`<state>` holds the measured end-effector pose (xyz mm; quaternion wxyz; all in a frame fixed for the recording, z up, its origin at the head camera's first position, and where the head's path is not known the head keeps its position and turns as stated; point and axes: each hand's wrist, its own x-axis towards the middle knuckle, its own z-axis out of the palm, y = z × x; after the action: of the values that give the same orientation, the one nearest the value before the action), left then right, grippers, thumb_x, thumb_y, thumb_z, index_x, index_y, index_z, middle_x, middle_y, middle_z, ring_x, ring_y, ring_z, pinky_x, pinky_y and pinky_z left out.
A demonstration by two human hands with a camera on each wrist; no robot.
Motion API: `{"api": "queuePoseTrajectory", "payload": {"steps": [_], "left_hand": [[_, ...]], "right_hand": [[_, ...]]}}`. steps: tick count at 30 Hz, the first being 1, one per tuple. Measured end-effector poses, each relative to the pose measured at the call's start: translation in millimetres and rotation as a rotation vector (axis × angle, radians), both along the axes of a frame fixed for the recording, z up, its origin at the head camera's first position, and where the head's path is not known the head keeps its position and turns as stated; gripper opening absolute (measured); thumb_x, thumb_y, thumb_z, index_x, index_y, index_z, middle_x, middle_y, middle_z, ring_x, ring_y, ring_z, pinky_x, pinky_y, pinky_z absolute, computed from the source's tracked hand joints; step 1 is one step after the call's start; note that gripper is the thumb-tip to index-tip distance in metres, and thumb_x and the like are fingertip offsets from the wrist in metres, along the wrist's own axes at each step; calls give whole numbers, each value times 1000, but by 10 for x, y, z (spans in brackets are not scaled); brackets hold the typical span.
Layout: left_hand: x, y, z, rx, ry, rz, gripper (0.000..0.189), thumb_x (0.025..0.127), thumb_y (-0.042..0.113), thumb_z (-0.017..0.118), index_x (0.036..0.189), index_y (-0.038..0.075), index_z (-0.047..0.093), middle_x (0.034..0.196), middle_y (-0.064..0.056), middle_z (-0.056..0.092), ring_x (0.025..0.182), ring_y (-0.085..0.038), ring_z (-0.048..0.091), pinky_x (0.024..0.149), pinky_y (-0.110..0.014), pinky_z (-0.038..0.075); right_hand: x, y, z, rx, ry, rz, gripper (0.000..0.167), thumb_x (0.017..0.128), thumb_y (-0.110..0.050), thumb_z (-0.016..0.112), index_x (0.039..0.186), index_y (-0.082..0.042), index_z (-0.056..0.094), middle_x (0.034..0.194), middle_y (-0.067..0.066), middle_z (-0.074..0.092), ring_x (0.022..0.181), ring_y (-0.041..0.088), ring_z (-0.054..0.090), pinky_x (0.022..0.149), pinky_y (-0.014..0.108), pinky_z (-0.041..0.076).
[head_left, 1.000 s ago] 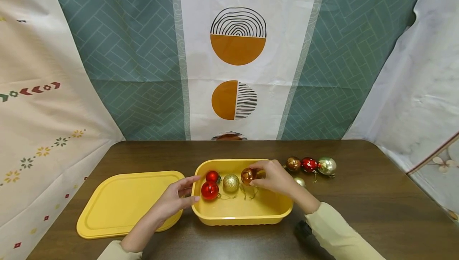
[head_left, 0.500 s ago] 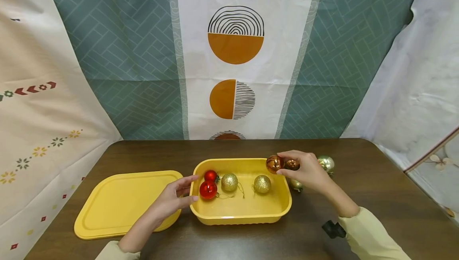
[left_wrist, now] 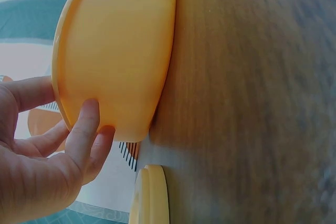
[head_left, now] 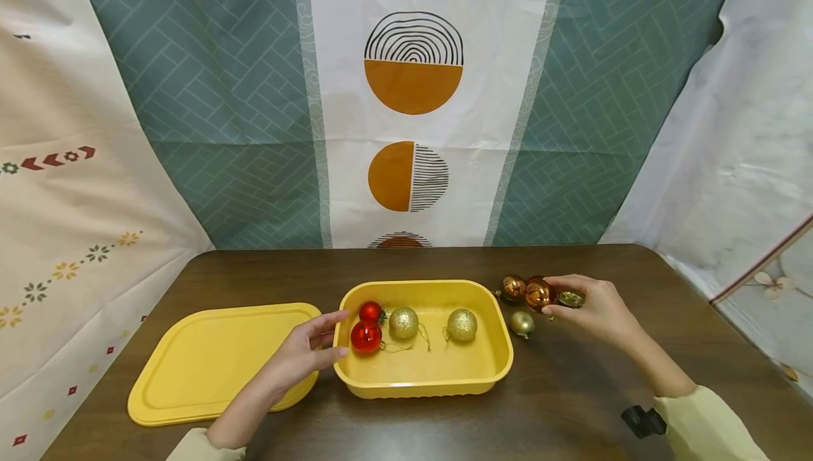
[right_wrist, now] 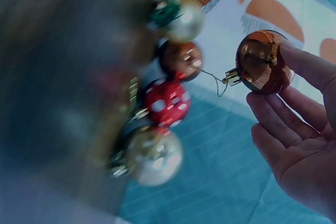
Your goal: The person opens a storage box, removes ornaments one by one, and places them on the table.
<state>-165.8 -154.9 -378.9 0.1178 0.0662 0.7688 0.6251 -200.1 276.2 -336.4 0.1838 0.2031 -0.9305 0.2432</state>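
Observation:
My right hand [head_left: 597,308] pinches a shiny copper Christmas bauble [head_left: 538,293] between thumb and fingers, over the right side of the table. Its gold cap and string loop point away from the palm in the right wrist view. Below and behind it lie another copper bauble [head_left: 512,287], a red one with white dots [right_wrist: 167,102] and a pale gold one [right_wrist: 155,156]. A small gold bauble [head_left: 522,323] sits nearer the tub. My left hand [head_left: 305,348] touches the end wall of the yellow tub [head_left: 419,382] with spread fingers. In the tub lie two red baubles [head_left: 366,337] and two glittery gold ones [head_left: 461,325].
A yellow lid [head_left: 216,358] lies flat on the dark wooden table [head_left: 267,267], left of the tub. Patterned cloth [head_left: 241,94] hangs behind the table and along both sides. A black device [head_left: 643,421] is at the right sleeve.
My right hand has lifted the copper bauble out of the tub and carried it right, over the other loose baubles. The left hand has stayed at the tub's end.

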Motion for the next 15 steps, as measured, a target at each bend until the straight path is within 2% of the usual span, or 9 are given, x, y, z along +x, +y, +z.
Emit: {"api": "queuePoseTrajectory", "payload": {"steps": [7,15], "left_hand": [[9,-2,2,-5,7,-1,59,81,4,65,133,-2,40,129,-26,43,111,-36,49,81,-35,51],[5,0,5,-7,1,1,59,81,5,65,134,-2,40,129,-26,43,110,-36,49,80,-35,51]], "right_hand": [[-19,169,-155,39,4,-46,43,63,-14,81,100,1,68,96,19,67,89,35,62,73,47,47],[-47,273,-291,49,-76,-27,42,64,-15,81,101,1,67,97,19,67,91,36,62,76,48,47]]}}
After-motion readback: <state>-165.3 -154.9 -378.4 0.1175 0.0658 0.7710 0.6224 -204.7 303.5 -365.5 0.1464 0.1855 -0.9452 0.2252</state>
